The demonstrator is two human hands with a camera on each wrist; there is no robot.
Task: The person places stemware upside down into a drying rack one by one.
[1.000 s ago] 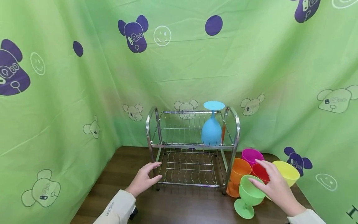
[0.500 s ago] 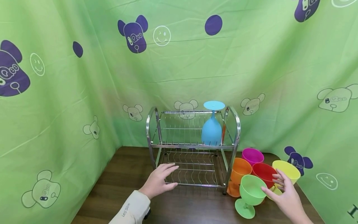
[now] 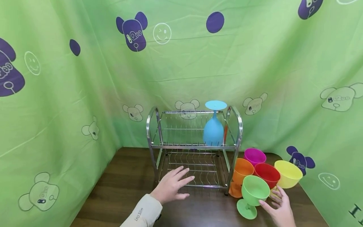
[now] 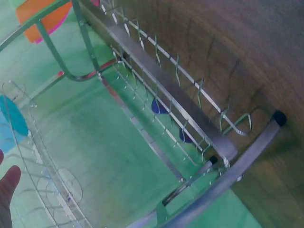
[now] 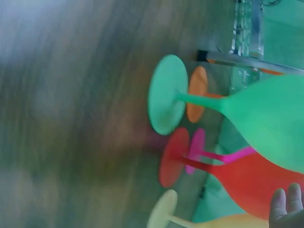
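Observation:
My right hand (image 3: 279,208) is beside a green plastic goblet (image 3: 254,190), thumb right at the bowl's lower right side and the other fingers loosely bent. The goblet stands upright on the table, its round foot (image 5: 167,95) flat on the wood. Close behind it are a red goblet (image 3: 267,174) and, to the right, a yellow goblet (image 3: 288,174). My left hand (image 3: 171,186) hovers with spread fingers before the lower tier of a chrome dish rack (image 3: 195,147), holding nothing. Upside down on the upper tier, at its right end, sits a blue goblet (image 3: 213,131).
An orange goblet (image 3: 243,168) stands against the rack's right front leg, with a magenta goblet (image 3: 255,156) behind it. Brown wood tabletop (image 3: 119,176) extends left of the rack. A printed green cloth (image 3: 181,69) hangs around the back and sides.
My right hand has come down and toward me, from over the cups to the green goblet's right side. My left hand has moved right along the rack's front. The goblets stay put.

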